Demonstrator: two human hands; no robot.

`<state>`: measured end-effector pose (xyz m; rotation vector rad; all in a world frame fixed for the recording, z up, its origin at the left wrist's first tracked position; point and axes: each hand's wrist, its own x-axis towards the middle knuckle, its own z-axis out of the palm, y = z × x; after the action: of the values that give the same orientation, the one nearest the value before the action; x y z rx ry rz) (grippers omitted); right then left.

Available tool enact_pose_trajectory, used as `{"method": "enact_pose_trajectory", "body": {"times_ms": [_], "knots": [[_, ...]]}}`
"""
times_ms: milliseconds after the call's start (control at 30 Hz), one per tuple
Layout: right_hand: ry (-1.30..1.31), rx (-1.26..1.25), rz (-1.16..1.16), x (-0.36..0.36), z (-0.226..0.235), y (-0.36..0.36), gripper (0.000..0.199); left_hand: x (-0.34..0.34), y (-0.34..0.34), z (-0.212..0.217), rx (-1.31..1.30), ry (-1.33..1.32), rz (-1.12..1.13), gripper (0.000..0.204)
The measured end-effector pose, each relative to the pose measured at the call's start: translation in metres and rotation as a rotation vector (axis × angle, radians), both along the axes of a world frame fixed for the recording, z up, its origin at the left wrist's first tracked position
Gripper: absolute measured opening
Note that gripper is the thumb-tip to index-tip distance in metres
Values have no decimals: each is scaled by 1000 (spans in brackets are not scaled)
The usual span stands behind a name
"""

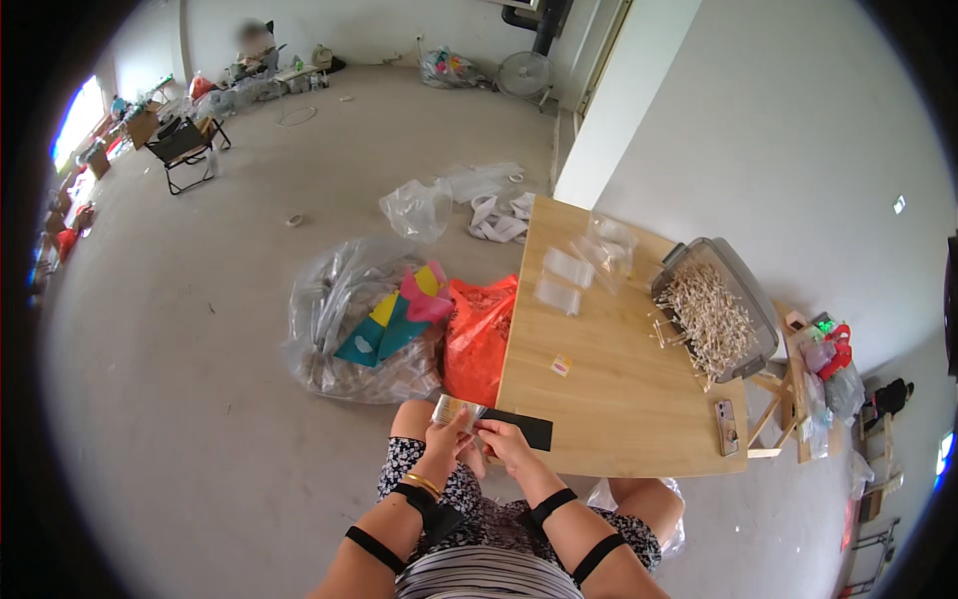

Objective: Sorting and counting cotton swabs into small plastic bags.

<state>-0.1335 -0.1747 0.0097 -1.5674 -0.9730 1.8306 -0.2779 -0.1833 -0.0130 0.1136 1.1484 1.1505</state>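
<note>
At the near left corner of the wooden table, my left hand is closed on a small flat packet, shiny and pale with a printed label. My right hand is beside it, its thumb and fingers pinched together at the packet's right edge. What lies between those fingertips is too small to make out. A flat black strip reaches from behind my right fingers over the table corner; I cannot tell whether it joins the packet. A small orange and white card lies farther in on the tabletop.
A grey bin heaped with thin whitish sticks stands on the table's right. Nearby are a phone and clear plastic bags. Left of the table are a red bag and a large clear sack. A person sits far back.
</note>
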Motion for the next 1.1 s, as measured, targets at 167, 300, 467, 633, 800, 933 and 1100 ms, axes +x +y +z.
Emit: {"method": "enact_pose_trajectory", "body": {"times_ms": [167,300,467,633,800,933,1100], "knots": [[-183,517,72,-27,20,-1,23,-26,-3,41,183,-75,111,33],[-297,582,25,-34,63,-8,17,-32,-10,78,344,-167,88,31],[258,551,-98,7,133,-19,12,-35,-28,141,482,-293,-245,39],[-1,749,42,51,193,-44,13,-35,-31,173,710,161,-631,43],[-121,828,77,69,214,-71,14,-4,-42,208,861,425,-730,31],[-345,1138,92,80,246,-97,14,26,-68,257,777,663,-758,26],[-347,1066,-164,101,242,-106,13,46,-67,247,910,658,-726,25]]}}
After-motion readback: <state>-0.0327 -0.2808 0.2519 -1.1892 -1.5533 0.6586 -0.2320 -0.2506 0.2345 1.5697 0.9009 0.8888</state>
